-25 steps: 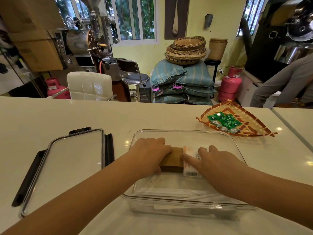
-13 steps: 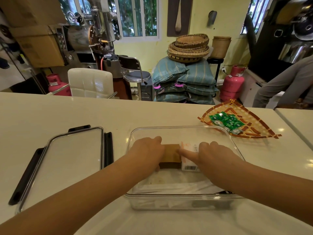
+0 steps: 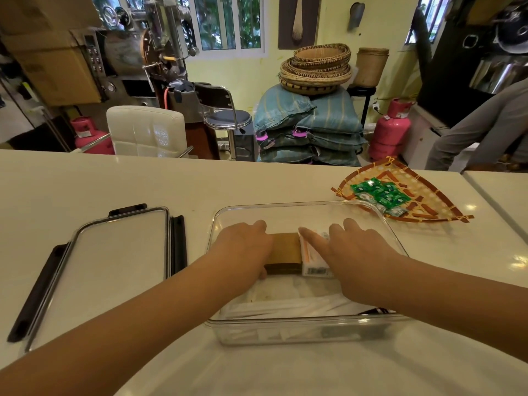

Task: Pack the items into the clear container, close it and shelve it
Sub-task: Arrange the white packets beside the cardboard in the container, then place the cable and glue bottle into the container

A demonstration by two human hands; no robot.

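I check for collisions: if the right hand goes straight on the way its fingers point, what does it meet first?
Probably the far wall of the container; the right hand points forward-left over the white box.

A clear container [image 3: 308, 328], rectangular with rounded corners and no lid on it, sits on the tabletop close to the near edge, right of the middle. Inside it, a flat brown box [image 3: 285, 252] and a white box [image 3: 314, 260] with orange print and a barcode label lie side by side, touching, in the middle of the container. Pale, paper-like flat items [image 3: 285, 305] lie along the container's near wall; what they are cannot be told. The lid [image 3: 114, 267], clear with dark clasps along its edges, lies flat just left of the container. Green packets [image 3: 380, 192] rest in a heap beyond the container's far right corner.
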